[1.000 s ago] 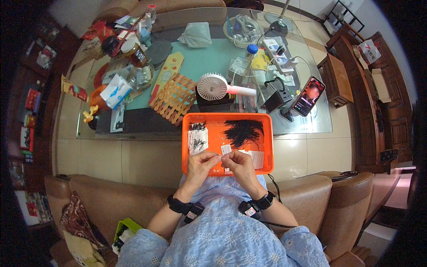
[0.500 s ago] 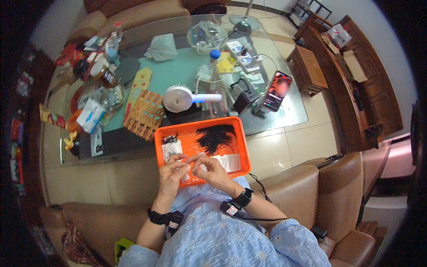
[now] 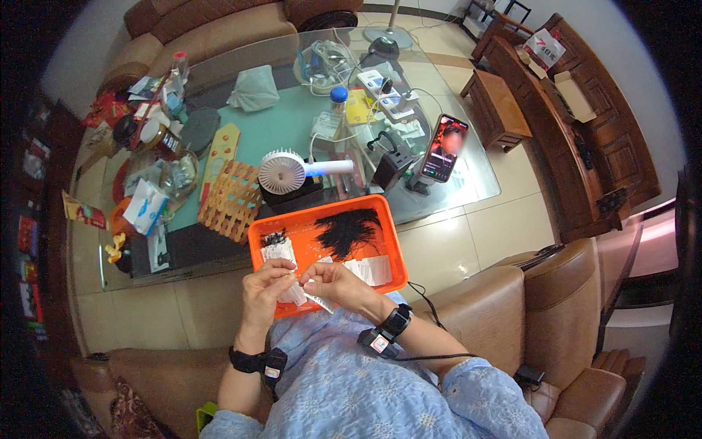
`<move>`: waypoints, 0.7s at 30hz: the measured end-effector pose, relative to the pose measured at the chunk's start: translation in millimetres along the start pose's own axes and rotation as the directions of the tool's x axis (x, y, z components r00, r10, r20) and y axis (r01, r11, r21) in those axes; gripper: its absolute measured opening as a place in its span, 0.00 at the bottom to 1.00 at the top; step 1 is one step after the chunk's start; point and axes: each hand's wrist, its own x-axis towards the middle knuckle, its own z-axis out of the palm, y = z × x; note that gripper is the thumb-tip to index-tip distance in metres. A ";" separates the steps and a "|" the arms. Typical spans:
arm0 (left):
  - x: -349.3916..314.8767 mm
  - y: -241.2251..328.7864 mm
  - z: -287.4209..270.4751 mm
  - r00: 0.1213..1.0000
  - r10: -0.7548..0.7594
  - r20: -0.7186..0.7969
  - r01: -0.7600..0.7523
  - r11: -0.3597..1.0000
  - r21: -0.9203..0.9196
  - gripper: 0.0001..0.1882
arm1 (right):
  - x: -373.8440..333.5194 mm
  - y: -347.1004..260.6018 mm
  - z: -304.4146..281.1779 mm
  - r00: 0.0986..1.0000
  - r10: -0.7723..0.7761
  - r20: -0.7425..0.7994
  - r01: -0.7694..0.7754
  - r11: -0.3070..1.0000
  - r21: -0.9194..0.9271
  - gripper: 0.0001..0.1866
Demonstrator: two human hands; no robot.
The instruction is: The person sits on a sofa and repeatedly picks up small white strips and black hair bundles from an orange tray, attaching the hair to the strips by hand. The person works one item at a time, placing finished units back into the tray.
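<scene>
My left hand (image 3: 265, 290) and my right hand (image 3: 338, 287) meet over the near side of an orange plastic tray (image 3: 398, 252), fingertips pinched close together. A narrow white paper tag (image 3: 319, 302) slants down from below my right fingertips, which grip it. Whatever my left fingers pinch is too small to make out. Inside the tray, a heap of black strings (image 3: 347, 230) lies at the far right. White tags (image 3: 376, 269) are fanned out at the near right. More white tags (image 3: 280, 252) lie at the left, with small black bits (image 3: 274, 238) above them.
Beyond the tray is a glass table (image 3: 292, 117) holding a white handheld fan (image 3: 283, 172), a woven wooden basket (image 3: 230, 201), a phone (image 3: 444, 148) on a stand, a blue-capped bottle (image 3: 338, 95) and a power strip (image 3: 387, 95). A brown sofa (image 3: 468, 307) is at my right.
The white tag now shows slanting below my right fingertips. Both hands remain pinched together over the tray. The whole view has shifted slightly.
</scene>
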 end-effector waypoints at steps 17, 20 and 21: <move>12.3 24.9 -10.1 0.769 0.527 0.360 -0.600 0.403 0.691 0.09 | -10.1 -12.1 -3.7 0.986 0.089 -0.144 -0.110 0.983 -0.146 0.06; 13.5 27.9 -13.7 0.713 0.517 0.473 -0.663 0.277 0.696 0.09 | -9.1 -11.3 -1.2 0.987 0.084 -0.134 -0.104 0.984 -0.144 0.05; 14.0 27.1 -15.0 0.702 0.513 0.493 -0.677 0.267 0.686 0.09 | -8.9 -10.5 -1.1 0.988 0.079 -0.132 -0.097 0.985 -0.140 0.05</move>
